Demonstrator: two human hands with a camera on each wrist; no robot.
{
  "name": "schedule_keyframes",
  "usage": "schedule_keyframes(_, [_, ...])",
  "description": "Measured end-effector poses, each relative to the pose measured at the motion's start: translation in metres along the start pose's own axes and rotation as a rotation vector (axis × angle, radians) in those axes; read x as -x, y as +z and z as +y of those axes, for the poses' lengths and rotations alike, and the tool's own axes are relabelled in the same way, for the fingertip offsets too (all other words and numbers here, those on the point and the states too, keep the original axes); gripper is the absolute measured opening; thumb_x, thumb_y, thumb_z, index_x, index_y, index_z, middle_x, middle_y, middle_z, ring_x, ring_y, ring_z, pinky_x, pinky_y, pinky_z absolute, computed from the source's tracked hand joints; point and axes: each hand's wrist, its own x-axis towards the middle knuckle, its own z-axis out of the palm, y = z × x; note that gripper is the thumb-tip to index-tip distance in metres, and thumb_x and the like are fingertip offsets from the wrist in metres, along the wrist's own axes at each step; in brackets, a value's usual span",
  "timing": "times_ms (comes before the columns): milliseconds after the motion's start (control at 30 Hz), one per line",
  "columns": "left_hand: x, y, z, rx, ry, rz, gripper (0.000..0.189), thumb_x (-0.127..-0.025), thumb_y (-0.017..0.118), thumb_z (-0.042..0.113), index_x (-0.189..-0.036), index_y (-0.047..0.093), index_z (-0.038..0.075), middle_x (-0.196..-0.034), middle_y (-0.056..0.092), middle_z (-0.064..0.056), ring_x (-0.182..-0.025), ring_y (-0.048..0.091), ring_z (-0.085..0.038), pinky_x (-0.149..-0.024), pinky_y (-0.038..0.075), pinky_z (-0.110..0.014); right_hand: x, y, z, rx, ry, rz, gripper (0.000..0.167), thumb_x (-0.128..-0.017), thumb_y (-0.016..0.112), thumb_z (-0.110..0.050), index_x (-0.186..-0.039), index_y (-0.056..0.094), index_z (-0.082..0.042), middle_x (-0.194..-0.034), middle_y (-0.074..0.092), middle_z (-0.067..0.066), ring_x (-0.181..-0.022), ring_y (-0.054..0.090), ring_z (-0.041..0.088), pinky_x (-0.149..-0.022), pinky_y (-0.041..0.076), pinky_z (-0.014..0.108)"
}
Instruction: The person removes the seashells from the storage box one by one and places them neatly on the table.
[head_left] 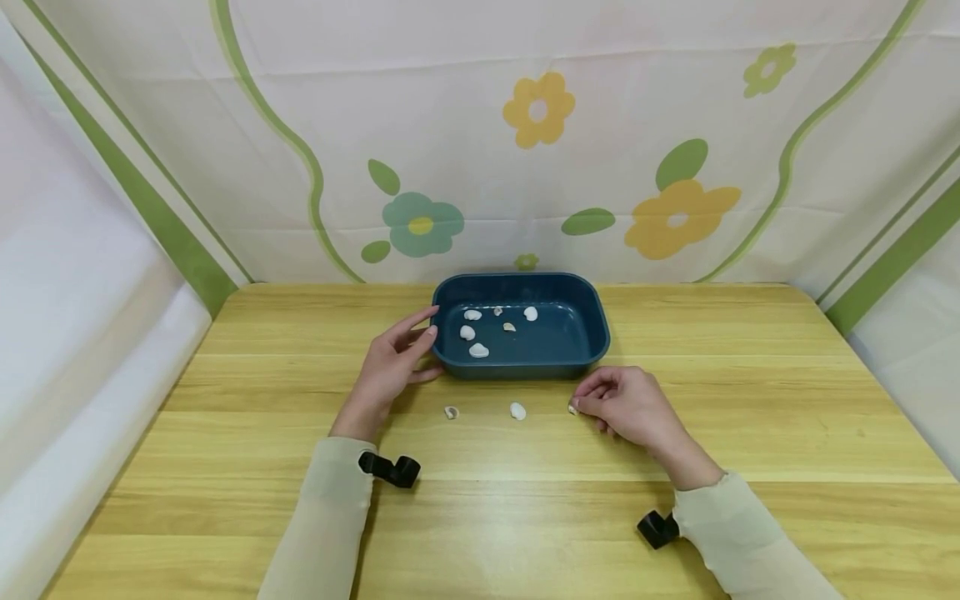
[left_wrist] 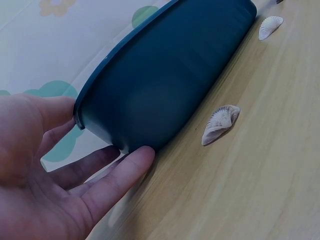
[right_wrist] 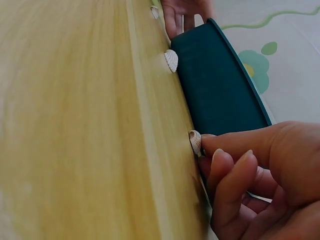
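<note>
A dark blue-green rectangular basin holds several seashells, such as a white one near its front left. At the basin's left end, my left hand touches the rim and outer wall with spread, fairly straight fingers. My right hand is at the basin's front right corner, thumb and index finger pinching a small seashell low at the table surface. Left of it on the table lie a white ribbed seashell and, farther left, a curled brownish-white seashell.
The wooden table runs back to a white cloth printed with flowers and green lines, close behind the basin. Cloth walls stand at both sides. Each sleeve carries a black wrist camera, one on the left and one on the right.
</note>
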Motion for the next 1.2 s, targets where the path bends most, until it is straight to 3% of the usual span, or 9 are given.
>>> schedule_keyframes(333, [0.000,0.000,0.000,-0.005,-0.002,0.001,0.043,-0.112,0.060,0.030,-0.155,0.059,0.036,-0.150,0.059,-0.013,-0.128,0.067,-0.030,-0.090,0.068,-0.041,0.002,-0.002,-0.001,-0.003,-0.005,0.013,0.016,-0.097,0.082,-0.021,-0.102,0.077,-0.006,-0.083,0.073,0.007,-0.060,0.063,0.019,-0.051,0.055,0.030])
schedule_keyframes(667, [0.001,0.000,0.000,-0.006,0.001,0.000,0.043,-0.112,0.060,0.030,-0.155,0.059,0.033,-0.150,0.059,-0.015,-0.127,0.067,-0.031,-0.091,0.068,-0.040,0.007,-0.017,-0.006,-0.112,-0.054,-0.013,0.024,-0.095,0.084,-0.021,-0.106,0.074,-0.002,-0.086,0.073,0.014,-0.065,0.064,0.021,-0.056,0.058,0.030])
schedule_keyframes(1200, [0.001,0.000,0.000,-0.005,0.010,0.002,0.044,-0.112,0.060,0.030,-0.155,0.059,0.033,-0.152,0.058,-0.015,-0.128,0.067,-0.031,-0.091,0.068,-0.040,0.011,-0.024,-0.013,-0.141,-0.070,-0.018,0.025,-0.097,0.083,-0.020,-0.107,0.074,0.000,-0.082,0.070,0.014,-0.066,0.062,0.019,-0.057,0.057,0.031])
